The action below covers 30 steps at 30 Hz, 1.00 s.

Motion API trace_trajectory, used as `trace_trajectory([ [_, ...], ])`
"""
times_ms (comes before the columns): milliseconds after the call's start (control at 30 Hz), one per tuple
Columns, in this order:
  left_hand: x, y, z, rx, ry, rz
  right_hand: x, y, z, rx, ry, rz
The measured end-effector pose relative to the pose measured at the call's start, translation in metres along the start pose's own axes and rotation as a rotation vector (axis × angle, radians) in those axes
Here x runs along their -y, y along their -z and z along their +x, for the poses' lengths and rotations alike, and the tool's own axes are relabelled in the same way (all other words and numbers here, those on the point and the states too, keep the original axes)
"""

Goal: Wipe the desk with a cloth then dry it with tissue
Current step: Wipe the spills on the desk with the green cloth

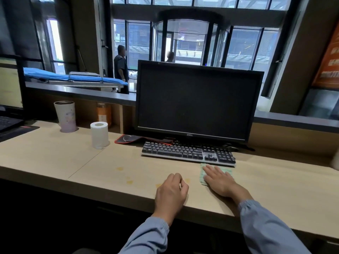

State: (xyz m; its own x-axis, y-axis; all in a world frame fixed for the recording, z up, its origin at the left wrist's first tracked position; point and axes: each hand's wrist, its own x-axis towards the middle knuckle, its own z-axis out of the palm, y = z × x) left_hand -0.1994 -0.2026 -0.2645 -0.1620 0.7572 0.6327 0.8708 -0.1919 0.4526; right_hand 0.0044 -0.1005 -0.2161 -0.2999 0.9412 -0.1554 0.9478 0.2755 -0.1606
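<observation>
A dark monitor (198, 101) stands behind a black keyboard (187, 153), tumbler (66, 116) farther left.

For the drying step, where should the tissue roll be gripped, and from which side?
Probably round the curved side wall of the tissue roll at mid-height, coming from the front with the left hand, which holds nothing. The roll stands upright on end; the cup stands behind it to the left, and the mouse pad lies to its right.

The desk (55, 158) is pale, matt wood-grain laminate. A soft green cloth (202, 177) lies on it. The tissue roll (99, 135) is white paper; the keyboard (187, 153) is matt black plastic.
</observation>
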Motion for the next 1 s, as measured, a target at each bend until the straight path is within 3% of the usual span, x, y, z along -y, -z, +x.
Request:
trace_trajectory([
  [167,-0.002,-0.002,0.0,-0.004,0.012,-0.019,-0.005,0.005,-0.003,-0.005,-0.158,0.001],
  [467,-0.002,0.004,-0.002,0.019,0.013,-0.091,0.028,-0.006,-0.013,0.015,0.023,-0.032],
  [667,0.0,0.003,-0.002,-0.034,0.011,-0.149,0.034,-0.018,-0.053,0.066,0.049,-0.067],
  [833,0.001,0.005,-0.001,-0.039,0.061,-0.205,0.036,-0.005,-0.039,0.052,0.031,0.004],
  [1000,0.002,0.011,-0.006,-0.025,0.002,-0.226,0.044,-0.007,-0.042,0.067,0.003,-0.016],
])
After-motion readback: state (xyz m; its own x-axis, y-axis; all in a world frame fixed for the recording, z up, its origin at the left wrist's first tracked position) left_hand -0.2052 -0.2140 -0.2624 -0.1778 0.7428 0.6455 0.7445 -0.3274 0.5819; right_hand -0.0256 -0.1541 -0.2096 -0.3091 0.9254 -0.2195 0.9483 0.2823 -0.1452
